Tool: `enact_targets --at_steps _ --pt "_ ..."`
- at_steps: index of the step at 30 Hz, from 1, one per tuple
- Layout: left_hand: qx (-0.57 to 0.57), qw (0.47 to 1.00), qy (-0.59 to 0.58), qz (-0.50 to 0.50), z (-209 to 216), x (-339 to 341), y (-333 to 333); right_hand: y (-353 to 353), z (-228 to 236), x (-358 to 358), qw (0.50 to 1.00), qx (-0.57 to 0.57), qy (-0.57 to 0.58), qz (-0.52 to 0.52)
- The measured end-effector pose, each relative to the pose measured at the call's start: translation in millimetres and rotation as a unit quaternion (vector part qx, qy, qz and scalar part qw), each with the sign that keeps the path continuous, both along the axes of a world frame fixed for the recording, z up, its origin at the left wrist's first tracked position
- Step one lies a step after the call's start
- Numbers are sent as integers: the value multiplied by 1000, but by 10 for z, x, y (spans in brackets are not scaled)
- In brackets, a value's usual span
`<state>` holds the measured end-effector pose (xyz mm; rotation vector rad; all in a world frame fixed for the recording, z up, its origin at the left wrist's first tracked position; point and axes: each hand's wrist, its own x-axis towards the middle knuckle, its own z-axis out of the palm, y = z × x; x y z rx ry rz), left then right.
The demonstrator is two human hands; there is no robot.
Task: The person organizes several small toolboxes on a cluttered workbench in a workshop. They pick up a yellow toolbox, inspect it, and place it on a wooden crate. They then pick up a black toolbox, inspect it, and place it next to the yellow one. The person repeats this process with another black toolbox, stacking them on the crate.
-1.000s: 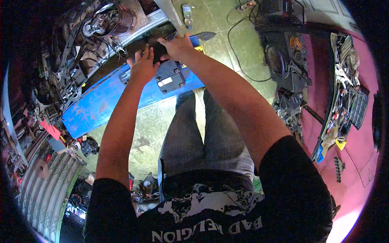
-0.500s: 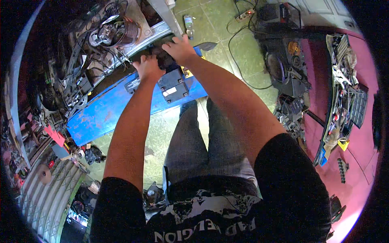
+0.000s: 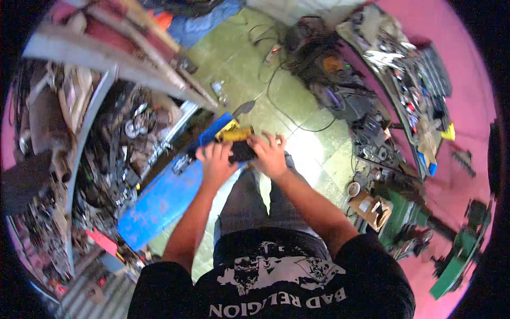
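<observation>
A black box, blurred by motion, lies between my hands at the near edge of a blue bench. My left hand grips its left end, fingers partly spread over the top. At the opposite end my right hand has the box's side, with some fingertips lifted. Just beyond the box sits a yellow object, its kind unclear. Whether the box rests on the bench or is raised is hidden by my hands.
Metal parts and cables crowd the left behind a pale metal beam. A bottle stands on the tiled floor. Speakers and electronics line the right, near a cardboard box. A cable crosses the floor.
My hands have come back from the dark clutter at the bench's far side to the black box's two ends. The whole view has swung, showing more of the floor and the right side.
</observation>
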<state>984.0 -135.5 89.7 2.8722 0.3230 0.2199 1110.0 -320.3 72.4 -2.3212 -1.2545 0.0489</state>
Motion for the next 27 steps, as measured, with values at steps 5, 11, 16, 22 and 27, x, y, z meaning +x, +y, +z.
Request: enact_targets --at_steps 5,11,16,22,27 --pt "-71 984 96 -131 420 172 -1102 -1410 447 -333 990 -83 48 -102" --pt "-94 929 131 -334 505 481 -2365 -2921 637 -760 965 -154 59 -206" --pt "-82 883 134 -442 602 874 -3329 -3820 697 -994 928 -177 67 -321" --pt "-74 854 86 -507 790 1343 -4404 -4786 1001 -777 903 -142 57 -402" --pt "-41 854 55 -516 961 1751 -5010 -5314 1018 -452 890 -95 -15 -446"
